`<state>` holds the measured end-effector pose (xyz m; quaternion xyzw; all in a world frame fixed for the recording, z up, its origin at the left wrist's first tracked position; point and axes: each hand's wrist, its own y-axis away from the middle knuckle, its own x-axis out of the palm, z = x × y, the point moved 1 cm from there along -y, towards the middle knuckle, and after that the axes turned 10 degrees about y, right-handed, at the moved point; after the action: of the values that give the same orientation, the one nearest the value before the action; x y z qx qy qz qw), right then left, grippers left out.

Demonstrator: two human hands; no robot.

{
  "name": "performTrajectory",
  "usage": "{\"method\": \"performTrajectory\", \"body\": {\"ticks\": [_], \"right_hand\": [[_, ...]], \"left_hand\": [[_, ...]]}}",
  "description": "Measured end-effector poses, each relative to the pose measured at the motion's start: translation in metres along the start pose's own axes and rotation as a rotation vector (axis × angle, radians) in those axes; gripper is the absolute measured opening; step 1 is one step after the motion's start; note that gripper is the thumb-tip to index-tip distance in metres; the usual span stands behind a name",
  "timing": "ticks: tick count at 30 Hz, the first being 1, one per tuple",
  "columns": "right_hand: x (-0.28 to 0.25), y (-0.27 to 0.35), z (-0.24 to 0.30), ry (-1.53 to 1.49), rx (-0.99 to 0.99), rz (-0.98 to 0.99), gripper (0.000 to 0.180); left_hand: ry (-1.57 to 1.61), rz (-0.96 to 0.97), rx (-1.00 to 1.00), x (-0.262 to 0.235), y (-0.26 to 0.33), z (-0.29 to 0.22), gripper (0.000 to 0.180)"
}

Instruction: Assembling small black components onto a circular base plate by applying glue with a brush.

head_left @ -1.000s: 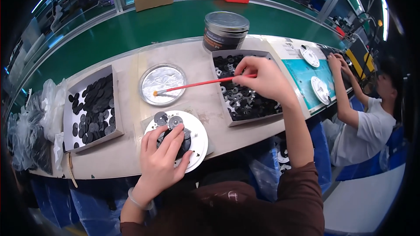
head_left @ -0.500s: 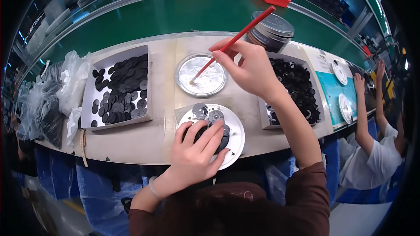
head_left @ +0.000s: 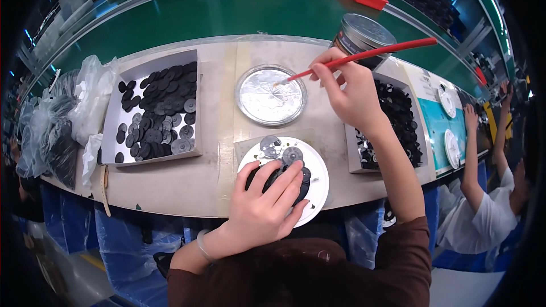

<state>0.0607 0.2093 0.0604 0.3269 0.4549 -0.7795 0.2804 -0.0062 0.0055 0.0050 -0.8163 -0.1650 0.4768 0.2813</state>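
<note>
My right hand (head_left: 355,94) pinches a thin red-handled paintbrush (head_left: 369,54), its handle slanting up to the right. The pale bristles are at a round, shallow silvery dish (head_left: 244,111) smeared with something clear and shiny; whether they touch it I cannot tell. Nearer to me, my left hand (head_left: 264,204) lies with fingers spread over dark round discs (head_left: 293,156) on a white plate (head_left: 319,185). The hand covers part of the pile. One grey disc (head_left: 271,146) with cut-outs sits at the plate's far edge.
A white box (head_left: 199,102) of black discs stands left, near plastic bags (head_left: 51,119). Another box (head_left: 355,162) of black parts lies right, with a tin (head_left: 364,31) behind it. A green surface (head_left: 256,11) runs beyond the table. A co-worker's arm (head_left: 471,153) is at far right.
My right hand has moved right, and the brush has tipped flatter. Its bristles have shifted from the dish's near left toward its middle. My left hand stays on the discs; the whole view has shifted slightly.
</note>
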Motion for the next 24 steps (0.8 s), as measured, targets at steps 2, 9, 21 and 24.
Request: {"method": "performTrajectory", "body": {"ticks": [2, 9, 21, 24], "right_hand": [[0.0, -0.002, -0.007, 0.009, 0.065, -0.061, 0.01], [0.006, 0.0, -0.02, 0.036, 0.045, -0.032, 0.009], [-0.003, 0.01, -0.019, 0.08, -0.031, 0.048, 0.007], [-0.002, 0.01, -0.022, 0.143, -0.078, 0.033, 0.007]], "left_hand": [[0.005, -0.004, -0.006, 0.0, 0.0, 0.0, 0.033], [0.004, -0.001, -0.004, 0.0, -0.001, -0.001, 0.032], [-0.001, 0.003, -0.007, 0.0, 0.001, -0.001, 0.032], [-0.002, 0.004, -0.003, -0.001, -0.001, -0.002, 0.032]]}}
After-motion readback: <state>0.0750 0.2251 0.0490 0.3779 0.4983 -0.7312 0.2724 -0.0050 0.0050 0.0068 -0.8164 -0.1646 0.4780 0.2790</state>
